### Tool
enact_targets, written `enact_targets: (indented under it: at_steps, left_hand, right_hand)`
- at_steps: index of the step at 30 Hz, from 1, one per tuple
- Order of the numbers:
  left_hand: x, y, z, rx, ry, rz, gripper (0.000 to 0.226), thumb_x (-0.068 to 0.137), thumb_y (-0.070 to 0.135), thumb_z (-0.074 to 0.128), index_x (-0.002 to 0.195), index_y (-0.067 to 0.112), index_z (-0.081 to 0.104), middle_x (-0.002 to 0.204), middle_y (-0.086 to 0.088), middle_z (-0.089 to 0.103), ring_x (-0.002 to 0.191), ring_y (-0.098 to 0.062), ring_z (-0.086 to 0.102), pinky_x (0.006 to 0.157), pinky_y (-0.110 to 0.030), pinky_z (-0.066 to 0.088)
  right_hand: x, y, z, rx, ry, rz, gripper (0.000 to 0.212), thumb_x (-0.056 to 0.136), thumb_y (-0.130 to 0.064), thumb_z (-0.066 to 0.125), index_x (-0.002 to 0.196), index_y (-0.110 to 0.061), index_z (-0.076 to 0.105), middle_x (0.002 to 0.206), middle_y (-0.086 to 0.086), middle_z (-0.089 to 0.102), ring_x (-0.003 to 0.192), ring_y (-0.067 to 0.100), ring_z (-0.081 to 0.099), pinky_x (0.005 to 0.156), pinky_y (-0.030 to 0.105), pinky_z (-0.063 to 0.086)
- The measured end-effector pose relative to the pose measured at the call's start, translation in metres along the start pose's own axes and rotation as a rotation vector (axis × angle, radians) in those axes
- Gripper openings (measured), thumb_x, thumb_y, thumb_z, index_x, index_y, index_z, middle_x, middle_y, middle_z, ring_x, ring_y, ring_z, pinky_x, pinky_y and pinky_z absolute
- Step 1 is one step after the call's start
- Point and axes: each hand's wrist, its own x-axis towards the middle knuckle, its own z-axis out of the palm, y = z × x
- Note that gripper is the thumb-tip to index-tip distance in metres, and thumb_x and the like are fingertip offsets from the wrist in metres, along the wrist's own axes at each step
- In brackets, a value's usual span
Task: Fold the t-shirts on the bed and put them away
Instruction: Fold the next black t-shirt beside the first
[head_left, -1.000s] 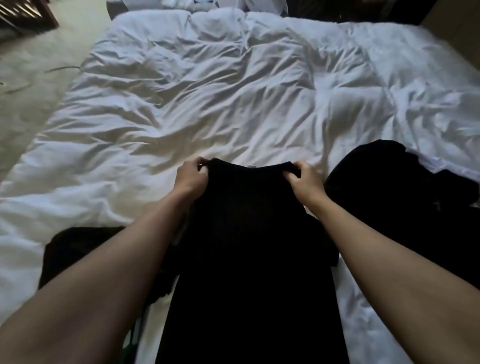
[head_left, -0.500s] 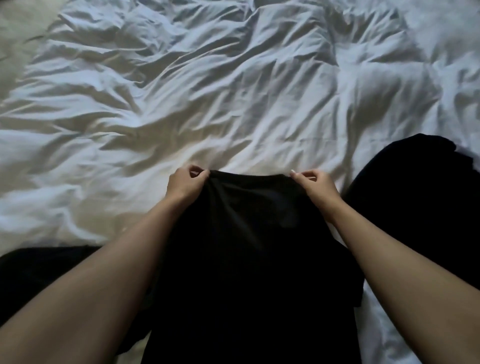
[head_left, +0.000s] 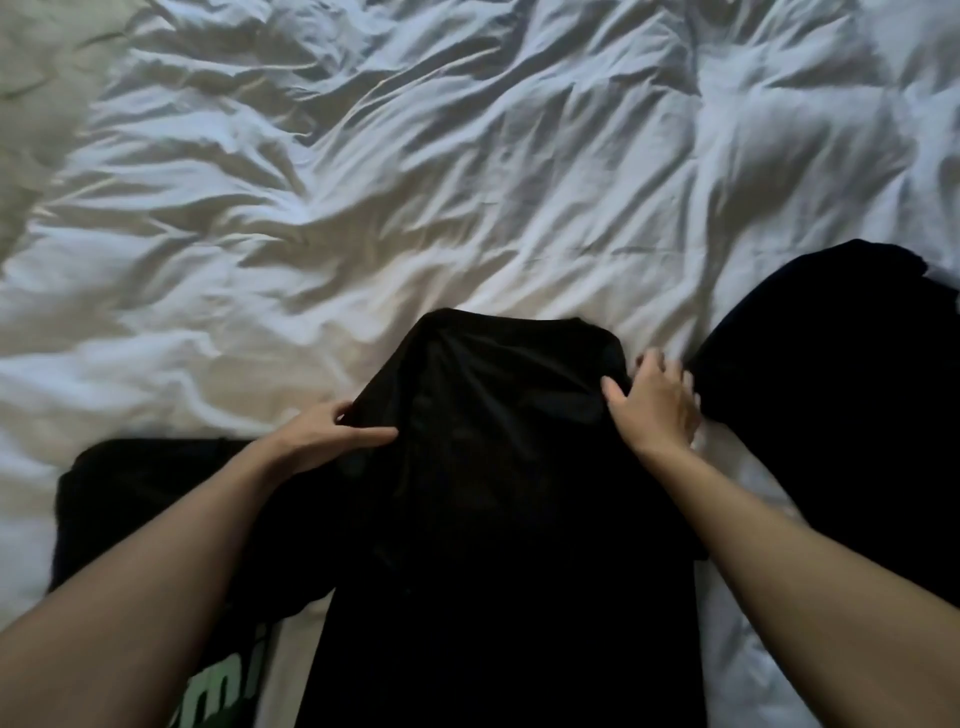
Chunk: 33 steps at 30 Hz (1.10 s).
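A black t-shirt (head_left: 498, 493) lies lengthwise on the white bed (head_left: 415, 208) in front of me, its far end towards the middle of the bed. My left hand (head_left: 322, 436) holds the shirt's left edge, thumb on top of the cloth and fingers behind it. At the shirt's right edge my right hand (head_left: 657, 405) rests with its fingers spread and its thumb on the fabric. Both forearms reach in from the bottom corners.
A second dark garment (head_left: 841, 415) is heaped on the bed to the right. Another black garment (head_left: 145, 499) lies at the left, with green lettering (head_left: 223, 686) showing near the bottom edge. Crumpled white duvet stretches beyond. Pale carpet (head_left: 31, 104) shows at the upper left.
The shirt has gone down onto the bed. Both hands slid from its top corners down along its sides. My right hand let go and spread out.
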Motion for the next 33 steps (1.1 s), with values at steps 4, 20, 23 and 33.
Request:
enact_targets:
  at_steps: [4, 20, 23, 33]
  left_hand:
    - [-0.013, -0.025, -0.015, 0.045, 0.02, -0.034, 0.024, 0.083, 0.03, 0.079, 0.068, 0.018, 0.063, 0.057, 0.012, 0.064, 0.051, -0.001, 0.056, 0.052, -0.022, 0.041]
    - [-0.065, -0.044, -0.021, 0.148, 0.057, -0.031, 0.018, 0.081, 0.037, 0.077, 0.092, 0.023, 0.076, 0.08, 0.002, 0.076, 0.078, -0.014, 0.072, 0.065, -0.026, 0.051]
    - [-0.068, -0.052, -0.018, 0.102, 0.294, 0.032, 0.015, 0.089, 0.028, 0.067, 0.1, 0.022, 0.075, 0.088, -0.003, 0.075, 0.088, -0.019, 0.071, 0.074, -0.03, 0.051]
    - [-0.104, -0.069, -0.055, 0.04, 0.152, -0.089, 0.022, 0.077, 0.038, 0.083, 0.074, 0.018, 0.073, 0.063, 0.006, 0.071, 0.059, -0.009, 0.068, 0.06, -0.026, 0.049]
  right_hand:
    - [-0.044, -0.061, 0.013, 0.061, 0.194, -0.546, 0.032, 0.08, -0.029, 0.069, 0.105, -0.01, 0.063, 0.101, 0.016, 0.061, 0.095, 0.039, 0.057, 0.078, 0.045, 0.047]
    - [-0.132, -0.151, 0.064, 0.286, -0.727, -0.595, 0.056, 0.093, -0.053, 0.054, 0.145, -0.039, 0.041, 0.127, 0.003, 0.049, 0.12, 0.023, 0.049, 0.102, 0.042, 0.044]
    - [-0.138, -0.158, 0.069, 0.291, -0.727, -0.589, 0.056, 0.094, -0.051, 0.053, 0.147, -0.039, 0.038, 0.125, 0.001, 0.047, 0.119, 0.022, 0.049, 0.102, 0.042, 0.044]
    - [-0.142, -0.167, 0.073, 0.099, -0.785, -0.521, 0.071, 0.095, -0.059, 0.047, 0.154, -0.042, 0.012, 0.147, 0.01, 0.033, 0.131, 0.03, 0.041, 0.108, 0.047, 0.038]
